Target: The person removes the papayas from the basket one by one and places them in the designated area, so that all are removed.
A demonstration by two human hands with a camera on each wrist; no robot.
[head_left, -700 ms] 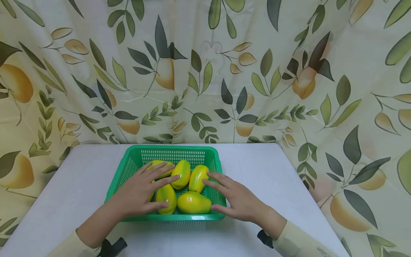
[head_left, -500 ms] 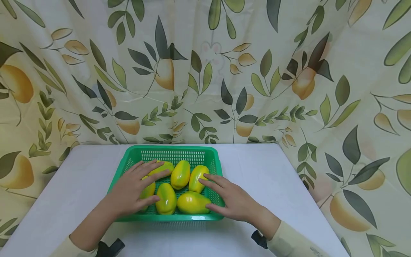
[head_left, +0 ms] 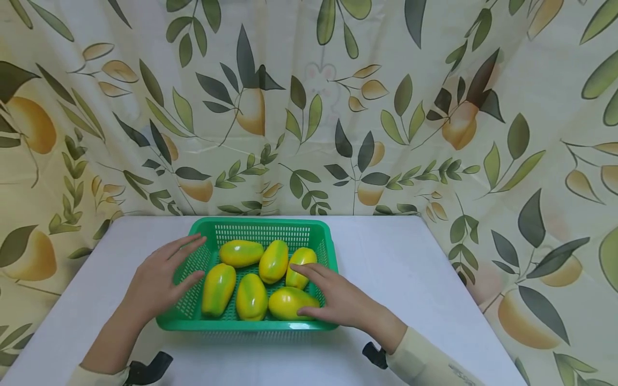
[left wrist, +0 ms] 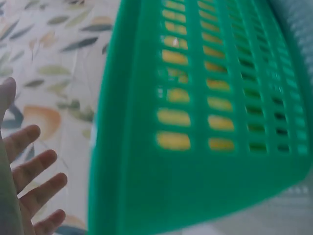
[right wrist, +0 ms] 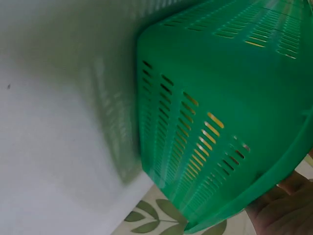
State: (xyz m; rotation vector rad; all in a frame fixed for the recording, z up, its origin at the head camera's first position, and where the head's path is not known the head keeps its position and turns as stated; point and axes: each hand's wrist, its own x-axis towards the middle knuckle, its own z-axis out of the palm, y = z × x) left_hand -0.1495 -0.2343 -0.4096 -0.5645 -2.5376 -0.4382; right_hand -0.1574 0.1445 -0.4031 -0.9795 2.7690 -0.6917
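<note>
A green plastic basket [head_left: 246, 326] with slotted walls stands on the table, holding several glossy yellow-green papayas [head_left: 252, 296]. At its left side my left hand [head_left: 161, 279] hovers over the rim, fingers straight, holding nothing. In the left wrist view, those spread fingers [left wrist: 41, 193] show beyond the basket's rim. My right hand [head_left: 338, 295] reaches over the right rim with extended fingers close to the papaya [head_left: 293, 304] at the front right and the papaya [head_left: 301, 262] behind it; whether it touches them I cannot tell. Part of that hand [right wrist: 286, 208] shows past the basket in the right wrist view.
The table has a white cover [head_left: 391, 257] and its far edge lies just behind the basket. A curtain [head_left: 309, 107] printed with leaves and fruit hangs behind and along both sides. Each wrist carries a black camera mount [head_left: 148, 369].
My left hand has drawn back leftward from above the papayas to the left rim, uncovering the papayas at that side. The right hand has shifted slightly left. The basket stays in place.
</note>
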